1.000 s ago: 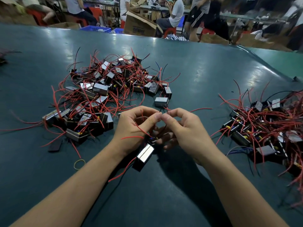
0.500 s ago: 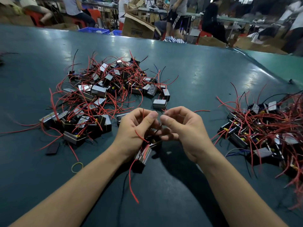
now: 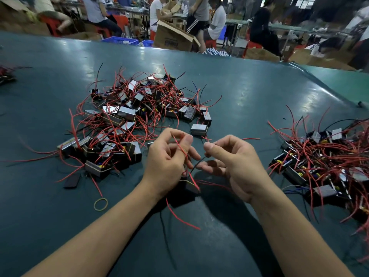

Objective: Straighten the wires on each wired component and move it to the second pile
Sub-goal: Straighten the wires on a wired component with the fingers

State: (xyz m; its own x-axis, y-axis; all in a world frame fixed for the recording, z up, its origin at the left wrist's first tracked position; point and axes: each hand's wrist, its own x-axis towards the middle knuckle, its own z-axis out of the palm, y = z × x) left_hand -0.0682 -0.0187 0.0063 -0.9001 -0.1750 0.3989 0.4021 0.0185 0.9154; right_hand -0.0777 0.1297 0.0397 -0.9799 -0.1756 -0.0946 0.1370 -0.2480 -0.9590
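Item: wired component (image 3: 186, 191), dark block, lay on the surface (image 3: 249, 100) near its near edge, tucked under the heel of the left hand (image 3: 167, 156). Left hand: thumb and forefinger pinched together on a red wire (image 3: 180, 148) rising from the block. Right hand (image 3: 233, 158): fingers curled, thumb and forefinger pinched on the tip of a black wire (image 3: 197, 163) that ran down to the same block. Change from half a second before: the two hands, then pressed thumb to thumb over the component, had drawn apart, and the red and black leads now stood separated and drawn upward; a further red lead (image 3: 182, 218) trailed loose toward the near edge. Judged meaning: straightening of this piece was under way, not finished, since the trailing lead was still curved. Source pile (image 3: 135, 114): tangled heap towards the left of the surface, well apart from the hands. Second pile (image 3: 327, 164): at the right edge, awaiting this piece. Sundries: rubber band (image 3: 101, 203) and a flat black piece (image 3: 72, 181) on the surface left of the left forearm
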